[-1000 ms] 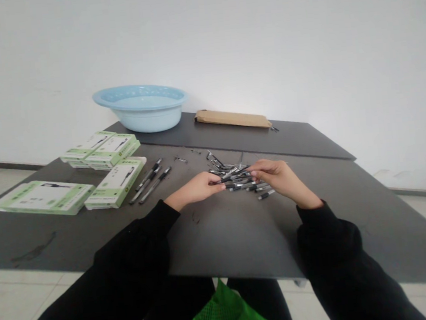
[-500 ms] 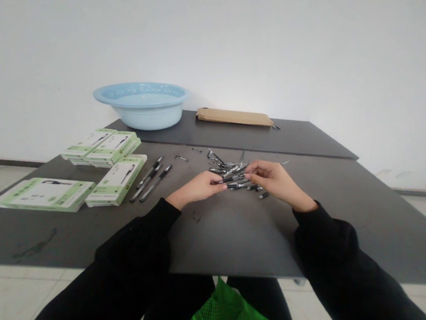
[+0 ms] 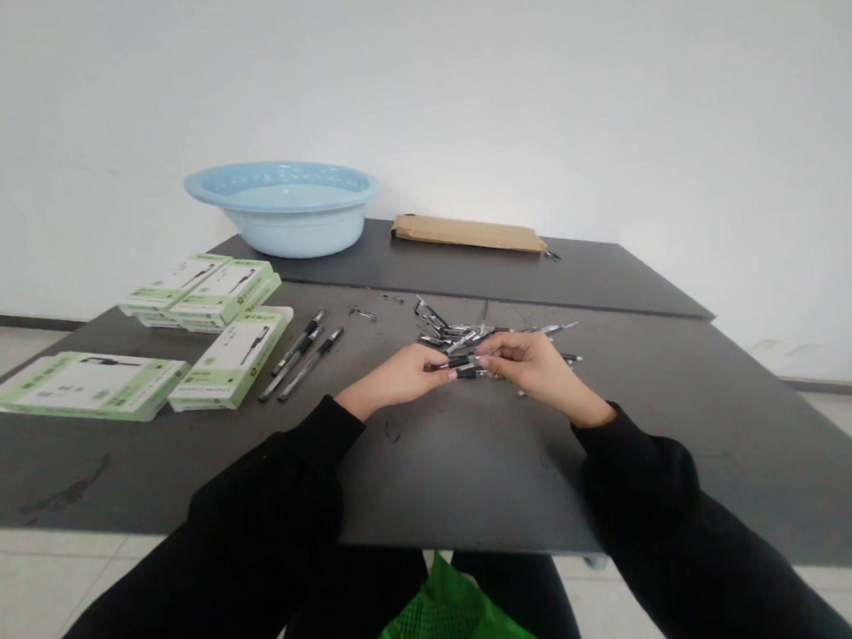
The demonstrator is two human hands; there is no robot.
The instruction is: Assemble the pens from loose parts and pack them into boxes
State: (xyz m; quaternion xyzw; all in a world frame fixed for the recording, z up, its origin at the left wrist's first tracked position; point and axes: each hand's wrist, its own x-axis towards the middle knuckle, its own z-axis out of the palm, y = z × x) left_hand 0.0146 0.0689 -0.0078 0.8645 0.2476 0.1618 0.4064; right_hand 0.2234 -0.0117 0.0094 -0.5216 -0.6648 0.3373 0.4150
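The dark bench (image 3: 442, 489) is the largest thing here, and the pen pile (image 3: 462, 334) lies on it just beyond the hands. Beyond the pile and to its left stands the pale blue basin (image 3: 304, 233); straight beyond the pile lies the long brown packet (image 3: 467, 233). Well left of the pile are the stacked boxes (image 3: 220, 297), green and white, with 1 single box (image 3: 234, 363) nearer the person and 1 flat box (image 3: 93, 387) farther left again. The left hand (image 3: 401, 374) comes up to the pile's near left side, thumb and fingers pinched together on a dark pen (image 3: 464, 361). The right hand (image 3: 532, 365) meets it from the pile's near right side, thumb and forefinger closed on the right end of that pen; its other fingers are curled, and whatever they cover is hidden. The held pen runs crosswise between the 2 hands, at the pile's near edge. Between the pile and the single box lie the loose pens (image 3: 310, 364), side by side, and left of the pile's far side are some tiny parts (image 3: 362, 315).
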